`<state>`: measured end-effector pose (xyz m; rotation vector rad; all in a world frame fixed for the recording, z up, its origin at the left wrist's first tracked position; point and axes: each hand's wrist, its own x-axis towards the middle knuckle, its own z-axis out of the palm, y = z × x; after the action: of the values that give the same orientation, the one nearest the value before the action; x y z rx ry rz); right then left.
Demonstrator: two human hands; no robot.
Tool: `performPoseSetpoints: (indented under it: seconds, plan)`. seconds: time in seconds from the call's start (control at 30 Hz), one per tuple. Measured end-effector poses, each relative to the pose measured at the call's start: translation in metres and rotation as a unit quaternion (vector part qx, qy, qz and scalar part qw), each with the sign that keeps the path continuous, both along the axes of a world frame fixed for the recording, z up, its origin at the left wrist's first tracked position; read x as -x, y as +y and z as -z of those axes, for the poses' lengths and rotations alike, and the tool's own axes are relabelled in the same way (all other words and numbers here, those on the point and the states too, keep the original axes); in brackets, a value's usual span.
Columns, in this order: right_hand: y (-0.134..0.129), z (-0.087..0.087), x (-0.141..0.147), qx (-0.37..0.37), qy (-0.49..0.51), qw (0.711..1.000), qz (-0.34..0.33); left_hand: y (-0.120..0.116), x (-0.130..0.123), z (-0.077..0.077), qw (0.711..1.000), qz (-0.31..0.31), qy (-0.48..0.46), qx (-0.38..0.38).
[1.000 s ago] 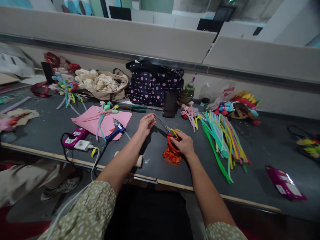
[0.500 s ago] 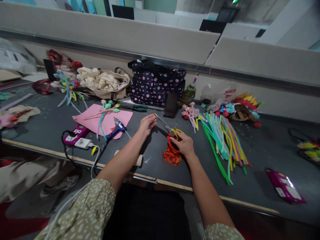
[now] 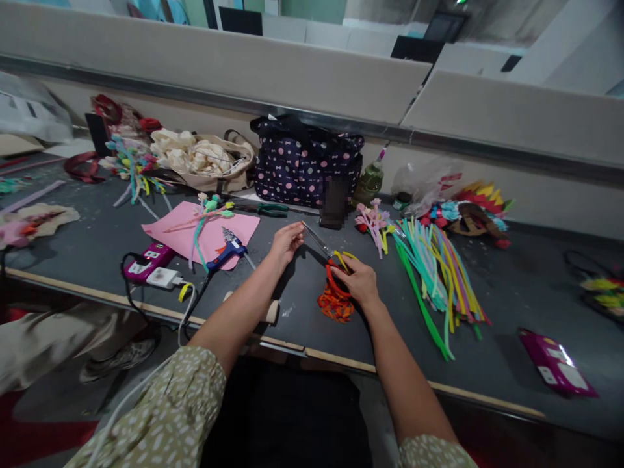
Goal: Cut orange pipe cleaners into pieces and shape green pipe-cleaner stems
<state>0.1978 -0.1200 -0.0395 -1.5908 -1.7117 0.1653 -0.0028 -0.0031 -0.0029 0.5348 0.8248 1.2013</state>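
Note:
My right hand (image 3: 359, 279) is wrapped round the red and yellow handles of a pair of scissors (image 3: 319, 242). The blades point up and left, with their tips at the fingers of my left hand (image 3: 288, 240). Those left fingers are pinched together; whatever is between them is too small to make out. Below the scissors lies a pile of small orange pieces (image 3: 335, 307) on the dark table (image 3: 302, 286). Right of my right hand is a bundle of coloured pipe cleaners (image 3: 439, 266).
A blue glue gun (image 3: 227, 252) rests on a pink sheet (image 3: 182, 218) at left, near a purple power strip (image 3: 150, 261). A dark patterned bag (image 3: 302, 162), a phone (image 3: 332, 207) and a green bottle (image 3: 370, 181) stand behind. Another person's leg (image 3: 58, 344) shows lower left.
Both hands and the scissors stay almost in the same place. The blades look slightly closer together or turned; otherwise only a tiny shift of the view shows.

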Motion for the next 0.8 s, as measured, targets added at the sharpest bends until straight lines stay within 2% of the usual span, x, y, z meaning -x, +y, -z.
performPoseSetpoints:
  seconds: [0.53, 0.67, 0.8]
  plan:
    - [-0.001, -0.004, 0.003, 0.036, -0.022, 0.999, 0.005, 0.002, 0.001, 0.004, 1.000, 0.001, 0.018, 0.003]
    - [-0.001, -0.006, 0.003, 0.044, -0.024, 0.998, 0.035, 0.001, 0.001, 0.003, 1.000, -0.001, 0.018, 0.003]
    - [-0.004, -0.016, 0.007, 0.065, -0.078, 0.991, 0.082, -0.001, 0.001, -0.001, 1.000, 0.004, 0.017, 0.002]
